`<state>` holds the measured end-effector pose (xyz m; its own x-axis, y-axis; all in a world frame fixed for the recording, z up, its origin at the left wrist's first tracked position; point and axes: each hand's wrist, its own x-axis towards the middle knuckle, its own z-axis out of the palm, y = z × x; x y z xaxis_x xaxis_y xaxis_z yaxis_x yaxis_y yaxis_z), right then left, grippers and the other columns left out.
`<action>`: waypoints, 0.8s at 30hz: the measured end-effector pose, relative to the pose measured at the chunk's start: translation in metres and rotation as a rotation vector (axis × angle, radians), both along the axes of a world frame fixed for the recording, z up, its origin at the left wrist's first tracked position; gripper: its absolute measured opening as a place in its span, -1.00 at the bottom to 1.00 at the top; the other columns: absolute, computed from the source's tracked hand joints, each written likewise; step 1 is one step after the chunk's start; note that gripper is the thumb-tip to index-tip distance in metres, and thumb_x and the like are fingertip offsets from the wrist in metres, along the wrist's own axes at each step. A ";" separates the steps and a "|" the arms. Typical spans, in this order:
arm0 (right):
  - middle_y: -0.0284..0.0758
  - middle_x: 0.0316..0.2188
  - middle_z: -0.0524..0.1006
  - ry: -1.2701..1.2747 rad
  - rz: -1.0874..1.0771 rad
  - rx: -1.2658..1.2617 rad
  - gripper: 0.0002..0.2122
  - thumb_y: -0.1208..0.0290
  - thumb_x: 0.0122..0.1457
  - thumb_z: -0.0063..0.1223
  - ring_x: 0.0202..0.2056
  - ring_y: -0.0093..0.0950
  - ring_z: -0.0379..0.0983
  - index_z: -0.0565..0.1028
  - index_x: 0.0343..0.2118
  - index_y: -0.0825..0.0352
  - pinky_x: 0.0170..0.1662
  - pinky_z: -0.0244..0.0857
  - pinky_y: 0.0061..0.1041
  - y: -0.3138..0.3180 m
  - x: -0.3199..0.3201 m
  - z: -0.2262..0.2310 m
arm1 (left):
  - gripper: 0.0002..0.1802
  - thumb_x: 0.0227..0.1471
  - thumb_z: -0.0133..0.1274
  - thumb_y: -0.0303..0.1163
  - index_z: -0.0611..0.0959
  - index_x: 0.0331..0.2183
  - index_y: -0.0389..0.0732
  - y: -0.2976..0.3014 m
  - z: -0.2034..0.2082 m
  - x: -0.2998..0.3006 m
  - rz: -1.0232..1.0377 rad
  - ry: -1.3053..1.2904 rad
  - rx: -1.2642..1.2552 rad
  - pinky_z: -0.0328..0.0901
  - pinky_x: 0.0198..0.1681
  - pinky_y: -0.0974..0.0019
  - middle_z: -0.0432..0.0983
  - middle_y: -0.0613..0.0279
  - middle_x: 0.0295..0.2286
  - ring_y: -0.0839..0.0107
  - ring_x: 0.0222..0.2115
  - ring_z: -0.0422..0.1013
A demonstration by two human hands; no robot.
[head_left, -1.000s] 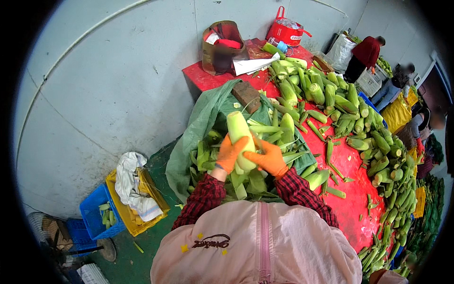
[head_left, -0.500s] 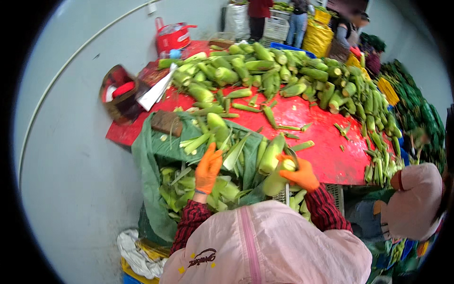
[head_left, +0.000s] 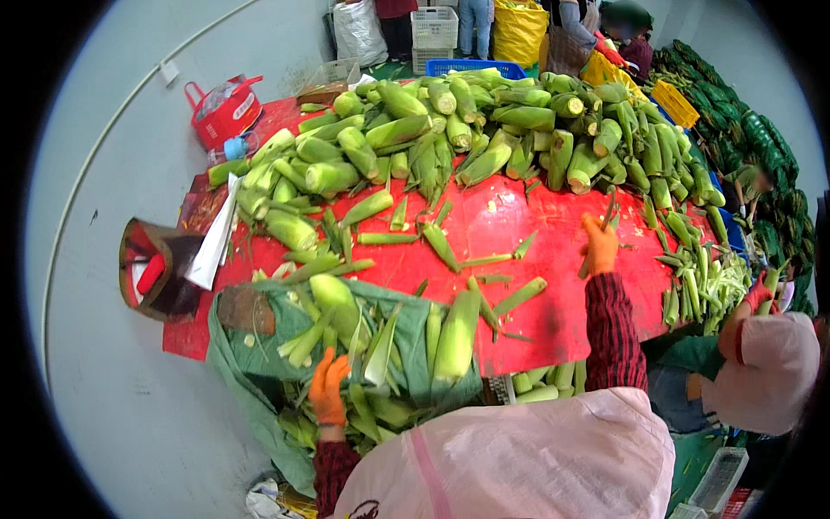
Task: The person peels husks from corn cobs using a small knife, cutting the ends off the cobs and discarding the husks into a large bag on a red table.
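My left hand [head_left: 328, 389], in an orange glove, has its fingers apart and holds nothing. It is over the near edge of a green cloth [head_left: 246, 346], beside loose corn husks [head_left: 380, 350] and a partly husked ear of corn [head_left: 335, 303]. Another green ear [head_left: 458, 333] lies to its right on the cloth's edge. My right hand [head_left: 599, 249], also gloved in orange, reaches out over the red tabletop [head_left: 553, 307]. Its fingers look partly curled, and a thin dark strip [head_left: 611, 208] sticks up beside them; what it is stays unclear.
A large heap of unhusked corn [head_left: 484, 121] covers the table's far side. Trimmed stalks [head_left: 705, 285] lie at the right, near a person in a pale cap [head_left: 769, 363]. A brown container [head_left: 151, 268] and red bag [head_left: 225, 112] are at left. Below the near edge sits a corn-filled crate [head_left: 501, 389].
My right hand has moved forward and right, away from the ear of corn it was holding. My left hand has shifted left and nearer to me. The view has shifted too.
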<state>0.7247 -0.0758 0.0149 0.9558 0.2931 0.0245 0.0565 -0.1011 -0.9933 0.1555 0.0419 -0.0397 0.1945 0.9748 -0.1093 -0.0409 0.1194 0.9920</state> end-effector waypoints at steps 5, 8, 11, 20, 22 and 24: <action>-0.23 -0.48 0.57 0.146 -0.191 -0.096 -0.48 0.07 0.03 0.24 -0.73 -0.47 0.41 0.50 -0.13 0.47 -0.66 0.24 -0.45 0.074 0.134 -0.042 | -0.51 0.20 -0.05 -0.24 0.46 0.07 -0.34 -0.006 0.004 -0.024 0.236 0.176 -0.159 0.37 -0.14 0.35 0.56 0.11 -0.20 0.35 -0.29 0.50; -0.18 -0.47 0.60 0.261 -0.204 -0.069 -0.42 0.04 -0.04 0.30 -0.69 -0.44 0.46 0.48 -0.16 0.52 -0.64 0.28 -0.42 0.110 0.155 -0.047 | -0.48 0.19 -0.03 -0.19 0.46 0.07 -0.35 -0.006 0.014 -0.013 0.303 0.274 -0.225 0.36 -0.20 0.39 0.57 0.14 -0.23 0.39 -0.32 0.49; -0.18 -0.47 0.60 0.211 -0.296 -0.193 -0.41 -0.02 -0.11 0.34 -0.66 -0.41 0.48 0.54 -0.23 0.49 -0.60 0.33 -0.41 0.129 0.182 -0.066 | -0.49 0.19 -0.02 -0.23 0.46 0.07 -0.36 -0.003 0.008 -0.006 0.283 0.256 -0.233 0.37 -0.18 0.35 0.55 0.12 -0.23 0.39 -0.33 0.49; -0.37 -0.79 0.39 0.453 0.187 0.216 -0.52 -0.15 0.02 0.16 -0.79 -0.52 0.27 0.51 -0.56 0.28 -0.67 0.14 -0.52 0.088 0.109 -0.094 | -0.46 0.21 -0.05 -0.21 0.43 0.09 -0.39 0.019 0.026 0.031 0.151 0.199 -0.160 0.37 -0.10 0.29 0.55 0.04 -0.21 0.31 -0.28 0.50; -0.41 -0.76 0.40 0.573 0.297 0.180 -0.55 -0.13 0.10 0.06 -0.79 -0.56 0.24 0.52 -0.50 0.26 -0.70 0.10 -0.59 0.068 0.022 -0.067 | -0.48 0.22 -0.07 -0.23 0.42 0.09 -0.39 0.030 0.051 0.053 0.088 0.161 -0.119 0.37 -0.07 0.28 0.54 0.01 -0.18 0.29 -0.24 0.50; -0.37 -0.76 0.44 0.643 0.470 0.244 -0.58 -0.06 0.14 0.03 -0.79 -0.55 0.27 0.52 -0.48 0.29 -0.71 0.14 -0.62 0.057 -0.056 -0.034 | -0.50 0.23 -0.11 -0.26 0.41 0.10 -0.39 0.043 0.060 0.080 -0.033 0.048 -0.003 0.36 -0.02 0.25 0.52 -0.02 -0.14 0.27 -0.18 0.49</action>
<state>0.6686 -0.0190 -0.0188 0.5846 0.7222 -0.3698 -0.5470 0.0141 -0.8370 0.2354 0.0846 0.0201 0.2210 0.9676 -0.1223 0.0104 0.1230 0.9923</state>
